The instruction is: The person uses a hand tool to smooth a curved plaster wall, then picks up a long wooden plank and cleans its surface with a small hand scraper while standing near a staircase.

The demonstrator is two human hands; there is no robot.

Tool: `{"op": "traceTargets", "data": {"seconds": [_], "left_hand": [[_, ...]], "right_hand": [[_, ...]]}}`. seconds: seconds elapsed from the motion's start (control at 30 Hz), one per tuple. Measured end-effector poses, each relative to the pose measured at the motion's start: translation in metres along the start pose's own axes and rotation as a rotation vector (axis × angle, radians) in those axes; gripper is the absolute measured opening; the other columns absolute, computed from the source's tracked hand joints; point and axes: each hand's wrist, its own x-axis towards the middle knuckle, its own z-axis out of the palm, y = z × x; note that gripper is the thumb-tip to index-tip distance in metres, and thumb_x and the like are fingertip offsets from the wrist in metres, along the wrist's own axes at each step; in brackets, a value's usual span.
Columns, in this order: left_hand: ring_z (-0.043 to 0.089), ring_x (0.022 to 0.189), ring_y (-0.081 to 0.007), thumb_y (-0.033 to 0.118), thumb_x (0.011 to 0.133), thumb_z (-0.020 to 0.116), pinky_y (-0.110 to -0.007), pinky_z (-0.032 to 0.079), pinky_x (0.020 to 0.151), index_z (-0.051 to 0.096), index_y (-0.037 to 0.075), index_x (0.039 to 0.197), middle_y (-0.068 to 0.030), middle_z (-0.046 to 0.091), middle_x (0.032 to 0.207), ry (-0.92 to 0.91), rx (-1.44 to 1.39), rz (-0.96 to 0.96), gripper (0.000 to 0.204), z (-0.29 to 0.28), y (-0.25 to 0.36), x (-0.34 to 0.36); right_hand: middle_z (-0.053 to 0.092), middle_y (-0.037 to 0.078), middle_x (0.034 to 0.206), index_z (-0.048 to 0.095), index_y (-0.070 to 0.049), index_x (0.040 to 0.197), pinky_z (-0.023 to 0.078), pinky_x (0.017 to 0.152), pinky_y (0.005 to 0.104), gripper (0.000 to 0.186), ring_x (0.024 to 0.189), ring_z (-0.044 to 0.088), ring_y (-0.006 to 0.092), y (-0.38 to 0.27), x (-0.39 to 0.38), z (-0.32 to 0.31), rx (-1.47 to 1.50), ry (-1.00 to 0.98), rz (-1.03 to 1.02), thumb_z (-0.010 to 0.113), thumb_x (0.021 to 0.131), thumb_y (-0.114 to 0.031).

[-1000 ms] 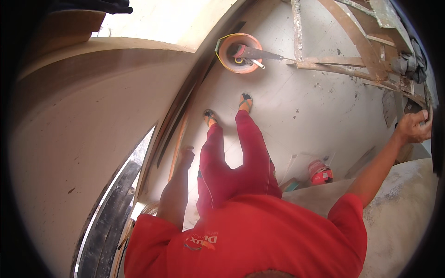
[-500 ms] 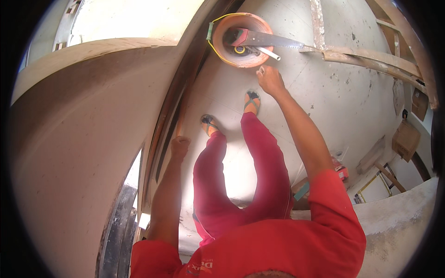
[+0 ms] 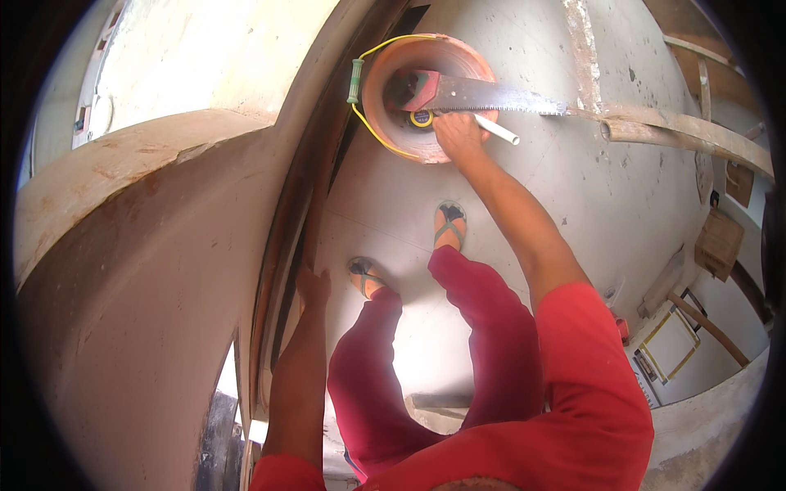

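A clay-coloured bucket [image 3: 469, 56] stands on the floor ahead, with a yellow wire handle and a green grip. A hand saw [image 3: 499, 96] lies across it, its red handle inside and its toothed blade jutting out to the right. My right hand [image 3: 461, 137] reaches over the near rim, beneath the blade, between a yellow-ringed tape measure [image 3: 421, 119] and a white pipe [image 3: 498, 130]. Its fingertips are hidden. Down at the left, my left hand [image 3: 313, 288] is closed beside a brown wooden strip [image 3: 318, 209]; whether it grips the strip is unclear.
A low wall with a curved-looking ledge [image 3: 147, 143] runs along my left. Long wooden poles [image 3: 679, 135] extend rightward beyond the saw. At the right are a cardboard box [image 3: 719, 243] and a yellow-edged frame [image 3: 670, 344]. My sandalled feet stand just short of the bucket.
My right hand has moved from short of the bucket's rim to over it, beside the white pipe. The view has shifted, so the bucket and feet appear lower. My left hand stays by the wooden strip.
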Motion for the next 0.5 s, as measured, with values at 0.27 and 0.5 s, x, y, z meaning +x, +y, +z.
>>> {"op": "traceTargets", "data": {"seconds": [0.27, 0.5], "left_hand": [[0.072, 0.103, -0.0437, 0.008, 0.093, 0.068, -0.051, 0.059, 0.087, 0.07, -0.005, 0.103, -0.0263, 0.074, 0.106, 0.043, 0.176, -0.036, 0.017, -0.005, 0.017, 0.002], [0.073, 0.099, -0.0436, 0.002, 0.089, 0.067, -0.05, 0.06, 0.085, 0.068, -0.003, 0.098, -0.0266, 0.073, 0.1, -0.001, 0.272, 0.085, 0.01, -0.018, -0.009, -0.003]], "right_hand": [[0.078, 0.002, 0.09, 0.078, -0.019, 0.084, 0.057, 0.072, 0.0387, 0.02, 0.088, 0.077, 0.0199, -0.006, 0.017, 0.024, 0.013, 0.132, -0.13, 0.062, 0.095, -0.018], [0.076, 0.002, 0.086, 0.08, -0.017, 0.087, 0.054, 0.073, 0.038, 0.016, 0.091, 0.074, 0.0206, -0.007, -0.003, 0.004, 0.011, 0.159, -0.129, 0.064, 0.092, -0.018]]}}
